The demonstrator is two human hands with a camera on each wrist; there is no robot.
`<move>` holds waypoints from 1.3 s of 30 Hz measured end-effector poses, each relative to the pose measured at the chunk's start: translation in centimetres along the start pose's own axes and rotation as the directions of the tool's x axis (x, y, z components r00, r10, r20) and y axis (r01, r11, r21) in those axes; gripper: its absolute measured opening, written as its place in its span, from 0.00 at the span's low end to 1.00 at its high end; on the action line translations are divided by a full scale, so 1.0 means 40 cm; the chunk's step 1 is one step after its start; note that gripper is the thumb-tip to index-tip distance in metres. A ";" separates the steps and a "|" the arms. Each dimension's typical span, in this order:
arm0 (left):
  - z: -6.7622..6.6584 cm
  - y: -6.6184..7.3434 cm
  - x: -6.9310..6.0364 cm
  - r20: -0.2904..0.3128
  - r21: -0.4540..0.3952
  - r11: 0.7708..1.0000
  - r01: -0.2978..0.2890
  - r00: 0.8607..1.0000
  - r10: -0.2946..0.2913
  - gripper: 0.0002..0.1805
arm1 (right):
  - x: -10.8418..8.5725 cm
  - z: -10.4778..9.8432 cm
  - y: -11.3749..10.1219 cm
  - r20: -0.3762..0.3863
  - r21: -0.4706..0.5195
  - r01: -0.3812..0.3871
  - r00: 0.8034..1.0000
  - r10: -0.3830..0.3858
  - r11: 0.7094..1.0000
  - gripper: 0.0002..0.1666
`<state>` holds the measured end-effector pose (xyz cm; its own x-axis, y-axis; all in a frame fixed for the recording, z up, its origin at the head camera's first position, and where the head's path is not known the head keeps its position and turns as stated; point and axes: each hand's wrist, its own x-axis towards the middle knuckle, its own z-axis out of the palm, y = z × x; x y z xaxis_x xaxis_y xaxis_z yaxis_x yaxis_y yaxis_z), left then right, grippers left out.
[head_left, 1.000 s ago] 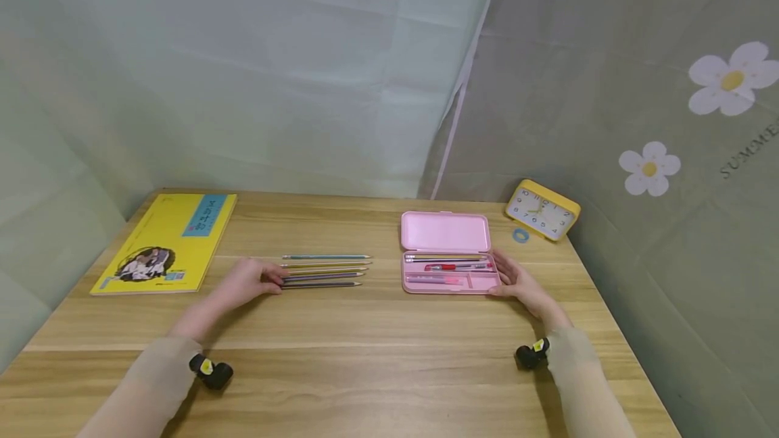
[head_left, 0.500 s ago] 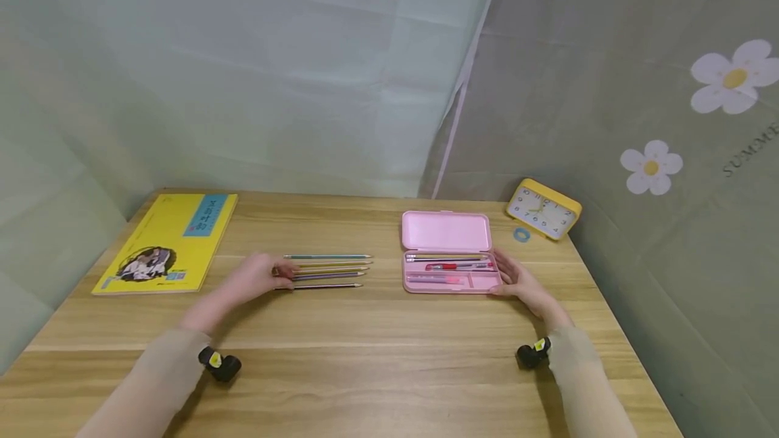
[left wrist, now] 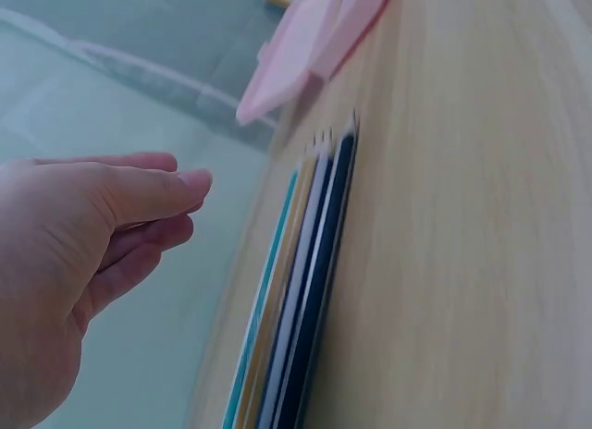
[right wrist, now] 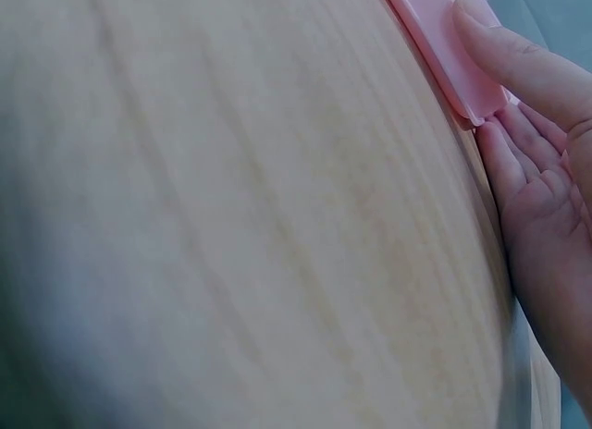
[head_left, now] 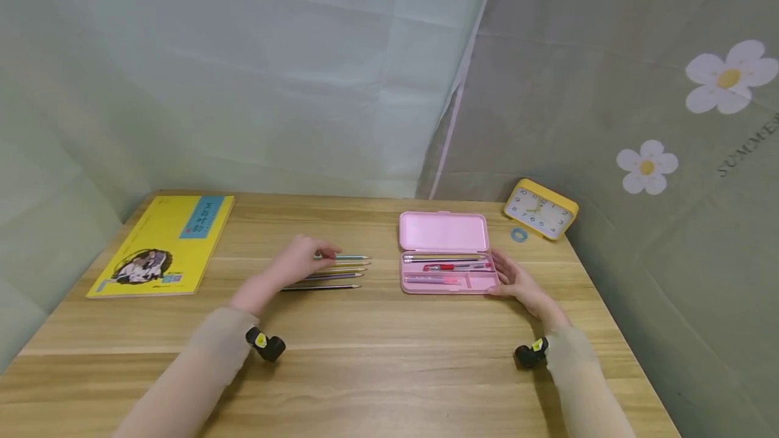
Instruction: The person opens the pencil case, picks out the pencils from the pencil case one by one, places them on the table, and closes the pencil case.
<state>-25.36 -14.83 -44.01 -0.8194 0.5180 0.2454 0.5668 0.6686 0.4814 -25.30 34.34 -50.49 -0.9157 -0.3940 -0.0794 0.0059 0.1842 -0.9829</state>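
Several pencils [head_left: 331, 276] lie side by side on the table, their sharpened tips to the right. My left hand [head_left: 298, 261] is over them near the teal pencil [head_left: 356, 257]. In the left wrist view its fingers [left wrist: 139, 193] extend with the thumb close alongside, apart from the pencils and holding nothing. To the right stands a pink pencil case [head_left: 444, 230] with its lid up; pencils, a red pen [head_left: 447, 267] and a pink pen [head_left: 432, 280] lie in it. My right hand [head_left: 517, 286] holds the case's right end, thumb on the front edge, other fingers round the side.
A yellow book [head_left: 164, 242] lies at the table's left. Toward the back right corner stands a yellow clock [head_left: 541, 209], with a small blue ring [head_left: 519, 234] in front of it. Curtains hang behind the table [head_left: 389, 370] and at its sides.
My left hand has moved right and slightly away from me, from the pencils' left ends to over their middle. The right hand stays at the pencil case.
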 end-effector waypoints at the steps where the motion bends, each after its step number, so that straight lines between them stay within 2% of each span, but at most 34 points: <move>1: 0.004 0.010 0.011 0.004 -0.002 1.000 0.007 1.000 -0.007 0.13 | 0.000 0.000 0.000 0.001 0.000 -0.002 1.000 0.002 1.000 0.59; 5: 0.021 0.050 0.054 0.002 0.004 0.999 0.034 0.999 -0.034 0.14 | 0.003 0.002 -0.004 0.004 0.010 -0.004 1.000 0.004 1.000 0.60; 11: 0.061 0.101 0.118 -0.005 0.002 0.999 0.039 0.999 -0.039 0.16 | 0.005 0.002 -0.009 0.009 0.018 -0.005 1.000 0.005 1.000 0.60; 15: 0.092 0.130 0.155 0.010 -0.029 0.998 0.051 0.999 -0.051 0.17 | 0.004 0.002 -0.010 0.004 0.013 -0.006 1.000 0.006 1.000 0.60; 19: 0.119 0.154 0.187 0.034 -0.035 0.999 0.038 0.999 -0.037 0.17 | 0.001 0.002 -0.011 0.002 0.003 -0.007 1.000 0.007 1.000 0.60; 24: 0.146 0.174 0.223 0.075 -0.064 0.997 0.041 0.996 -0.037 0.18 | -0.002 0.003 -0.013 -0.001 0.001 -0.012 1.000 0.012 1.000 0.59; 30: 0.165 0.187 0.257 0.094 -0.064 0.998 0.026 0.995 -0.020 0.17 | -0.006 0.003 -0.014 -0.006 -0.021 -0.026 1.000 0.026 0.999 0.59; 39: 0.187 0.198 0.287 0.149 -0.104 0.994 0.024 0.989 -0.008 0.16 | -0.009 0.005 -0.018 -0.010 -0.021 -0.039 0.999 0.039 0.999 0.59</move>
<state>-29.64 0.40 -43.69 -0.8021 0.5863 0.1135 0.5352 0.6214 0.5722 -24.92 34.18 -49.78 -0.9186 -0.3779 -0.1160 0.0333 0.2186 -0.9753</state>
